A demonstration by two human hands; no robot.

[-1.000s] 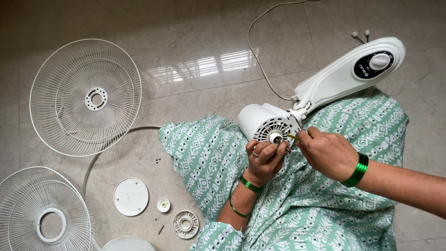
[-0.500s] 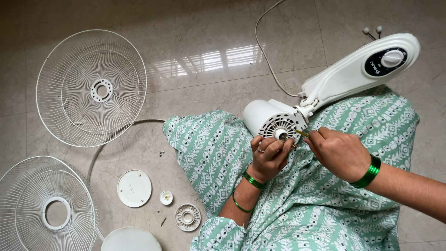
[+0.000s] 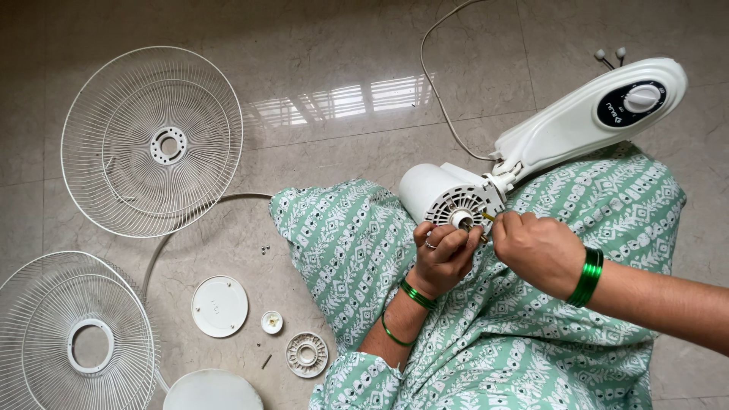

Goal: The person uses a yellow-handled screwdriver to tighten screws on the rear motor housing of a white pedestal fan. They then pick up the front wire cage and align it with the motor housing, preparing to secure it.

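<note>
Fan motor (image 3: 449, 199) on lap: left hand (image 3: 444, 254) pinches shaft; right hand (image 3: 538, 250), closed round yellow screwdriver (image 3: 486, 216), now nearer the grille.

Home, polished marble floor (image 3: 342, 61), patterned clothing (image 3: 516, 342)

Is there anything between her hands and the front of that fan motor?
Nothing visible is in the way. The left hand already touches the fan motor at its hub, and the right hand holds a thin yellow-tipped tool against it.
</note>
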